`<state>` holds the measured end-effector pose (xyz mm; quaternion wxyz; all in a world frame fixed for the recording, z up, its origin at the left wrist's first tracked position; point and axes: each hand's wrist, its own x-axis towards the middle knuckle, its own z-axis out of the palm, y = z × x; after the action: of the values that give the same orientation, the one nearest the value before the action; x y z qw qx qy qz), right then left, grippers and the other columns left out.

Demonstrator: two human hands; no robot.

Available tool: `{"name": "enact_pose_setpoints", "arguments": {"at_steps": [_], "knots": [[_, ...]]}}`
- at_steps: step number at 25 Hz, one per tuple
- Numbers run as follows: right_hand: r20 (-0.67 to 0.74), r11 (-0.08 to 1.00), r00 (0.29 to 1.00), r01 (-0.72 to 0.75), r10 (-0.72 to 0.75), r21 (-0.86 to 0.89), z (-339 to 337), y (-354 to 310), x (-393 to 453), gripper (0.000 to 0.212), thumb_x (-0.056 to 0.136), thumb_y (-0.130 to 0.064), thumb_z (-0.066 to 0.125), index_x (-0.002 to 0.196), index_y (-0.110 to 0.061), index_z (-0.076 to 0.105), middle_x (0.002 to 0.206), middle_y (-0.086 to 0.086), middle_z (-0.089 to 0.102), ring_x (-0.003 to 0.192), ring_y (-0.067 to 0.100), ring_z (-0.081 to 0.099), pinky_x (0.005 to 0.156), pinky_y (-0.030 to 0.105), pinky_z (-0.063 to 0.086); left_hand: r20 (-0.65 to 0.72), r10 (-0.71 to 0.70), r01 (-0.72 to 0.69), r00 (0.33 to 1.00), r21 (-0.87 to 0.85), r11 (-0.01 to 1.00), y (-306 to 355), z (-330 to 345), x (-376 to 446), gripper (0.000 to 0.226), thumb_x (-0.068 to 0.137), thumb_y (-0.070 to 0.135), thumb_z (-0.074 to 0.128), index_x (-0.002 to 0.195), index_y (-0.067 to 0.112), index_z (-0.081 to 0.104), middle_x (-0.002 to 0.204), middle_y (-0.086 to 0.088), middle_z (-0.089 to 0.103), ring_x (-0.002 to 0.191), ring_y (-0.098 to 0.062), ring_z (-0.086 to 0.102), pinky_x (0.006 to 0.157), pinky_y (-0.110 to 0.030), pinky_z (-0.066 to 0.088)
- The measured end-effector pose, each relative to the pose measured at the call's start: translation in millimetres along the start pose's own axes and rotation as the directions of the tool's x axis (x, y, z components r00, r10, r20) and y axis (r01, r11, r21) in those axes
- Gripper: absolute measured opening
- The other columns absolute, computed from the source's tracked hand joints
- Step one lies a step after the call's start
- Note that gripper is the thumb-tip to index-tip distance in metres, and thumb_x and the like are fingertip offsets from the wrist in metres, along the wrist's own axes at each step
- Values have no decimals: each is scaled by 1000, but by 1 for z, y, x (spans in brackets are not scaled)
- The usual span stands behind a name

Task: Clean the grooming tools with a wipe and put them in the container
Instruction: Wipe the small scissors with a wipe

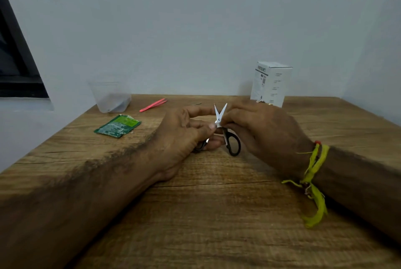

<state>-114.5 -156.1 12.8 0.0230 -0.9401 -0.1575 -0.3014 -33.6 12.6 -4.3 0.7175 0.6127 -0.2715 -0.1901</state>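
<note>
My left hand [184, 132] and right hand [258, 125] both pinch the small black-handled steel scissors [221, 123] near the pivot, blades spread, tips up. A wipe isn't clearly visible. Risk: slipping onto the edges. Clear plastic container [111, 97] sits far-left of my fingers.

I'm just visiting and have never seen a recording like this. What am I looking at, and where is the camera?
There is no machine here: a person wears one camera on the head, looking down at their own two hands. The left hand and right hand together hold small black-handled scissors, blades open and pointing up. A bit of white at the pivot may be a wipe. On the wooden table lie pink tweezers, a torn green sachet and a clear plastic container. A white box stands by the wall.
</note>
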Motion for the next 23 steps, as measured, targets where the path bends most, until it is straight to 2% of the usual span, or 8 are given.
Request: {"name": "enact_pose_setpoints", "arguments": {"at_steps": [3,9,11,14,16,19,23], "knots": [[49,997,998,32,-29,-73,-1,-2,-1,19,95,-13,57,109,-19,69,123,-1,63,96,31,64,70,46,54,13,-8,9,1000,-7,1000,1,2,0,28,92,-7,62,114,9,70,89,-21,77,80,-30,75,73,-32,62],[18,992,997,74,-72,-106,-2,-6,-1,20,86,-8,70,102,-20,73,113,-1,69,85,31,68,59,44,57,-20,-1,1,1000,-4,1000,-1,0,3,28,91,-7,64,108,14,72,84,-18,77,80,-30,76,73,-34,63],[-28,998,999,30,-31,-50,0,-3,-1,14,90,-13,67,101,-19,71,109,-1,69,86,28,66,63,45,56,-43,1,-2,999,-15,1000,-2,-2,4,30,91,-8,63,108,15,71,86,-18,77,80,-29,76,71,-33,64],[-120,990,989,-67,82,121,1,2,-5,10,93,-19,63,96,-16,71,91,-5,65,80,14,60,66,38,52,-80,-8,5,997,-35,999,-2,-3,6,32,91,-11,61,113,11,67,89,-17,78,82,-29,77,67,-30,63],[-100,988,992,-58,72,142,3,1,-6,8,90,-19,65,93,-16,72,85,-7,64,76,9,58,65,35,52,-96,-14,11,995,-40,999,-2,-5,6,33,91,-13,61,115,9,66,88,-17,78,81,-29,77,66,-30,63],[-35,998,999,-3,5,66,8,-5,-7,8,89,-21,67,93,-18,73,87,-7,66,76,13,60,62,37,52,-122,-21,16,992,-42,999,-3,-6,7,34,89,-14,62,117,7,65,89,-17,78,78,-29,76,63,-29,63],[-26,1000,1000,13,-13,-8,8,-6,-6,12,90,-23,65,96,-17,73,93,-3,67,76,22,62,61,41,52,-123,-30,24,992,-49,999,-3,-7,9,37,88,-15,63,119,4,64,88,-18,77,74,-28,76,60,-29,62]]}}
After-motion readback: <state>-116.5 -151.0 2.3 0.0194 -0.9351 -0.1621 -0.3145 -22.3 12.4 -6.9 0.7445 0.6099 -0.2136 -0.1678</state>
